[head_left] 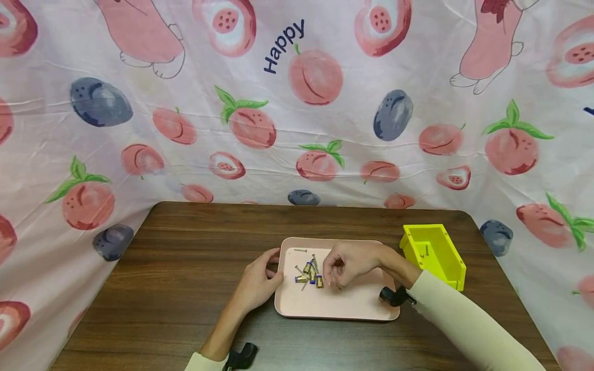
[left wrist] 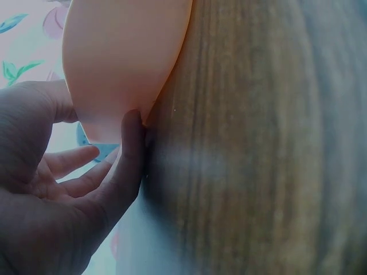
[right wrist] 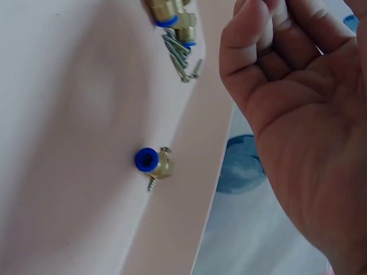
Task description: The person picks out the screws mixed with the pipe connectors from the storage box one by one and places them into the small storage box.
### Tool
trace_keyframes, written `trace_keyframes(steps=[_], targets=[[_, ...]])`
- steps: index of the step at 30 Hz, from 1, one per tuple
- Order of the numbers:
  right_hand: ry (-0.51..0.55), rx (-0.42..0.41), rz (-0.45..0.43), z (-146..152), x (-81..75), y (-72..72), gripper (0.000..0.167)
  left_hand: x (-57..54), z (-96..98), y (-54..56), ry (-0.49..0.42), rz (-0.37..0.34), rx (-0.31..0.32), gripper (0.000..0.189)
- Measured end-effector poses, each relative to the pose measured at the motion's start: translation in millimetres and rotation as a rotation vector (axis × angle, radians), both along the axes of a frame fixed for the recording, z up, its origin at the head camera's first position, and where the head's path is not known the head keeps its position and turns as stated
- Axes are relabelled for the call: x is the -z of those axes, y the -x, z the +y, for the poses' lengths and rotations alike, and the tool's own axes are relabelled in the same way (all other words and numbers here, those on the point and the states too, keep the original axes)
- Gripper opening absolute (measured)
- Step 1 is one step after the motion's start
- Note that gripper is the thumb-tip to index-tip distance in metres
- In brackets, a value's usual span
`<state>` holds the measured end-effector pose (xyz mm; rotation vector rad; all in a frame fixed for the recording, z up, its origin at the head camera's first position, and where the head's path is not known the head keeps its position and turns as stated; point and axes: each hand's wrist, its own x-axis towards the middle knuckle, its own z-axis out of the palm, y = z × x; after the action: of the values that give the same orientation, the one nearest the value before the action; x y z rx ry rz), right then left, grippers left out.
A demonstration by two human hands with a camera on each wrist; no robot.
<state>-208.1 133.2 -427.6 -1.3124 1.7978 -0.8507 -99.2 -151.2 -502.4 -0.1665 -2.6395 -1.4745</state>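
Note:
My left hand (head_left: 261, 277) grips the left edge of a pink tray (head_left: 352, 305), thumb and fingers at its rim; the tray corner (left wrist: 123, 86) also shows in the left wrist view. On the tray's left half lie several brass fittings with blue ends (head_left: 313, 277) and several small screws (head_left: 314, 263). Just right of them my right hand (head_left: 351, 262) hovers low over the tray, fingers bent inward. In the right wrist view its fingertips reach the top edge, and I cannot tell whether they pinch something. One fitting (right wrist: 155, 161) there overlaps a screw.
A yellow bin (head_left: 450, 260) stands beyond the tray's right side, with a couple of screws (head_left: 425, 250) in it. All this is on a dark wooden table (head_left: 195, 247). A fruit-printed cloth (head_left: 278, 180) hangs behind and at both sides.

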Motion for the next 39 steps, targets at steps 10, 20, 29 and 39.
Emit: trace_keyframes(steps=[10,20,29,39], targets=[[0.119,0.114,0.021,13,-6.0,2.6,0.017,-2.1,1.4,-0.5,0.004,-0.026,-0.026,0.061],[0.249,0.252,0.032,24,-6.1,4.3,0.011,13.0,-5.6,4.7,-0.018,0.086,0.022,0.058],[0.357,0.434,-0.095,31,-1.2,4.3,0.012,21.3,-8.6,9.9,-0.019,0.107,0.025,0.059],[0.391,0.679,-0.17,31,0.8,1.5,0.017,48.5,-14.6,25.7,0.009,0.067,0.004,0.064]])
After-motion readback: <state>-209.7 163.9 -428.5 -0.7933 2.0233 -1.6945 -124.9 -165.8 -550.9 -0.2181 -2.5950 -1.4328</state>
